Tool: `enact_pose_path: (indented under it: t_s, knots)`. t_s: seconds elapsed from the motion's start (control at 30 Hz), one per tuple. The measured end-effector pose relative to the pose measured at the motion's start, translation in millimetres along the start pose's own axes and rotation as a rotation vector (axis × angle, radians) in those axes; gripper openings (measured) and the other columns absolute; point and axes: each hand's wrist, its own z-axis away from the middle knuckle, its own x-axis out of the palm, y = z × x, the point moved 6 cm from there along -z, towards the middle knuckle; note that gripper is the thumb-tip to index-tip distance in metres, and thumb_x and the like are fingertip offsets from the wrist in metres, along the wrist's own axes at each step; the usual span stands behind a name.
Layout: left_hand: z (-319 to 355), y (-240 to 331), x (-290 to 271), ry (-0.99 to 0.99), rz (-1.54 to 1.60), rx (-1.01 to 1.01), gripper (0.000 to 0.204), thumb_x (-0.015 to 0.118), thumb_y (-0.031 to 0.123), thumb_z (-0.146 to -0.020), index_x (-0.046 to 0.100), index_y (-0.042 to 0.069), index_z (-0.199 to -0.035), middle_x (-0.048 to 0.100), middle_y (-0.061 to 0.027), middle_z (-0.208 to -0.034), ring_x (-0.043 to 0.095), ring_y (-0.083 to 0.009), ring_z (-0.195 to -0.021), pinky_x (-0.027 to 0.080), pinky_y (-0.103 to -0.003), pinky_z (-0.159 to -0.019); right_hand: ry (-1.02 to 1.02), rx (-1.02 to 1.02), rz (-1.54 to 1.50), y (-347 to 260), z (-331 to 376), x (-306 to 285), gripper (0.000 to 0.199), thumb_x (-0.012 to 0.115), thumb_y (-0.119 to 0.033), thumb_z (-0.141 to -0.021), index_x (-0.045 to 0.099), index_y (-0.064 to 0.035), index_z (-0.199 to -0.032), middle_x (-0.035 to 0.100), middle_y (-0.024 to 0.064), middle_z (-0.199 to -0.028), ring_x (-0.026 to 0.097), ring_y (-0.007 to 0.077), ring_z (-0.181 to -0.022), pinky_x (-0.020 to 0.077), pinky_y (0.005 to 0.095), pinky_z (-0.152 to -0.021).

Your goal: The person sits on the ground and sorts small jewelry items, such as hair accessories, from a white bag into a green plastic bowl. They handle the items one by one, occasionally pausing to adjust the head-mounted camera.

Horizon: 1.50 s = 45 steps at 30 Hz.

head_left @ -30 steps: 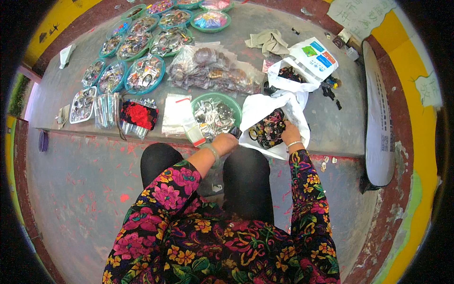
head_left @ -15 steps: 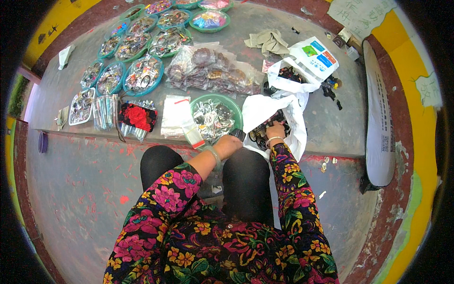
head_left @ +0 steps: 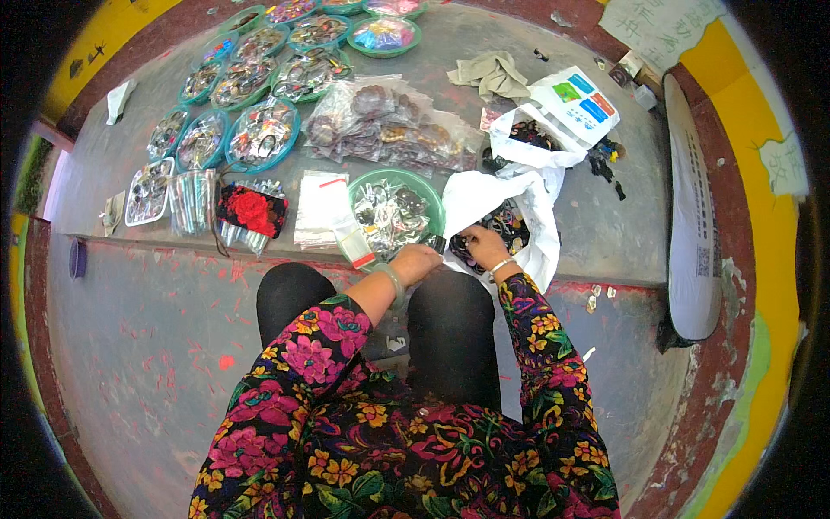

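My left hand (head_left: 417,261), with a pale bangle on its wrist, is closed around a small dark item (head_left: 437,245) whose kind I cannot make out. It rests by my knee, at the near right rim of a green round basket (head_left: 443,210) filled with small plastic-wrapped pieces (head_left: 389,212). Just right of it, my right hand (head_left: 486,248) is over the near side of an open white plastic bag (head_left: 543,238). Its fingers are bent together; whatever they hold is hidden. Inside the bag lies a heap of small dark pieces (head_left: 512,223), some looking like loops.
Flat clear bags (head_left: 322,208) lie left of the green basket. Beyond are clear packets of brown beads (head_left: 380,130) and several baskets (head_left: 264,134) of wrapped pieces. A red-and-black pouch (head_left: 251,214) lies at left. Behind the bag are another white bag (head_left: 571,108) and a cloth (head_left: 490,75).
My right hand has drawn back from deep in the bag toward its near left edge, closer to my left hand. The left hand has barely moved and keeps its dark item.
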Motion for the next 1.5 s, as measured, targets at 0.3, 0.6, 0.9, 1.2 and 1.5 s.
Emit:
enact_pose_path:
  t_s: [0.3, 0.6, 0.9, 1.2, 1.5]
  knots:
    - [0, -1, 0, 0.035, 0.074, 0.05, 0.022, 0.059, 0.022, -0.074, 0.065, 0.001, -0.073, 0.062, -0.0066, -0.066, 0.055, -0.0134, -0.055, 0.044, -0.026, -0.051, 0.085, 0.557, 0.28, 129, 26, -45, 0.034, 0.051, -0.012, -0.074, 0.056, -0.0005, -0.106, 0.058, 0.023, -0.103, 0.055, 0.0368, -0.096, 0.0439, 0.0407, -0.083]
    - [-3, 1, 3, -0.025, -0.19, 0.033, 0.028, 0.06, 0.031, -0.077, 0.066, 0.005, -0.086, 0.065, -0.0115, -0.081, 0.061, -0.0196, -0.075, 0.046, -0.027, -0.073, -0.127, 0.581, 0.413, 124, 25, -66, 0.035, 0.049, -0.01, -0.075, 0.058, -0.0068, -0.109, 0.058, 0.0149, -0.108, 0.053, 0.0307, -0.103, 0.0429, 0.0388, -0.087]
    - [-1, -1, 5, -0.028, -0.164, 0.091, 0.03, 0.06, 0.032, -0.077, 0.066, 0.003, -0.082, 0.065, -0.0127, -0.076, 0.06, -0.0208, -0.072, 0.047, -0.03, -0.072, -0.013, 0.619, 0.49, 109, 26, -55, 0.019, 0.055, -0.018, -0.079, 0.064, -0.0056, -0.09, 0.061, 0.015, -0.1, 0.058, 0.0302, -0.095, 0.0464, 0.0394, -0.081]
    - [-5, -7, 3, 0.038, -0.266, 0.097, 0.03, 0.058, 0.033, -0.075, 0.067, 0.005, -0.082, 0.065, -0.0131, -0.078, 0.061, -0.0236, -0.073, 0.047, -0.032, -0.072, 0.276, 0.363, 0.212, 86, 39, -80, 0.019, 0.053, -0.022, -0.077, 0.062, -0.0049, -0.079, 0.063, 0.0152, -0.082, 0.06, 0.0335, -0.078, 0.0468, 0.0415, -0.072]
    - [16, 14, -16, 0.263, -0.415, 0.19, 0.027, 0.053, 0.029, -0.076, 0.066, 0.006, -0.08, 0.064, -0.0139, -0.078, 0.061, -0.0301, -0.074, 0.047, -0.036, -0.071, 0.432, 0.389, -0.896, 22, 70, -110, 0.008, 0.054, -0.011, -0.085, 0.055, -0.0033, -0.087, 0.063, 0.0074, -0.081, 0.063, 0.0156, -0.073, 0.0478, 0.0223, -0.057]
